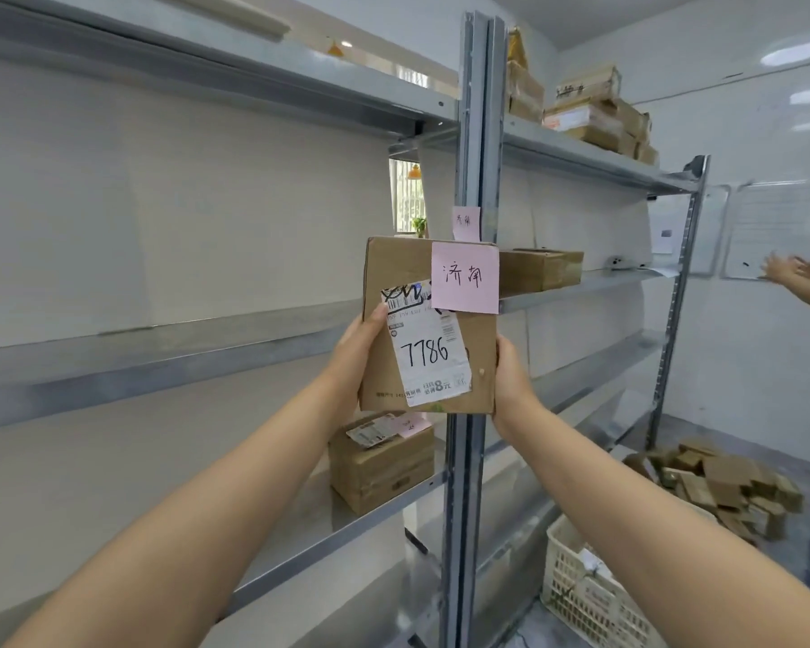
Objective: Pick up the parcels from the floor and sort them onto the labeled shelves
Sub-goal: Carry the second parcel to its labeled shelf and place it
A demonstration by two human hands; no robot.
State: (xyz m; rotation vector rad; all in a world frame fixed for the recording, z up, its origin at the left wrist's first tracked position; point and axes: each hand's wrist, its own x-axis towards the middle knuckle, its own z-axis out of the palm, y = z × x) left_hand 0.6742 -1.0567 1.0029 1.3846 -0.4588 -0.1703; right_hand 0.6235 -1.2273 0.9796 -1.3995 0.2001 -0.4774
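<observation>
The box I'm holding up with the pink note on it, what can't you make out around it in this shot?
Head view:
- Held box: its far side faces away; the pink note covers one corner.
- Shipping label: fine print too small, barcode scribbled over.
- Smaller pink note on the upright: writing too small.
- Right hand: fingers hidden behind the box.

A parcel (429,325) sits between the left hand (356,353) and right hand (510,381), before the shelf upright (480,133).
</observation>
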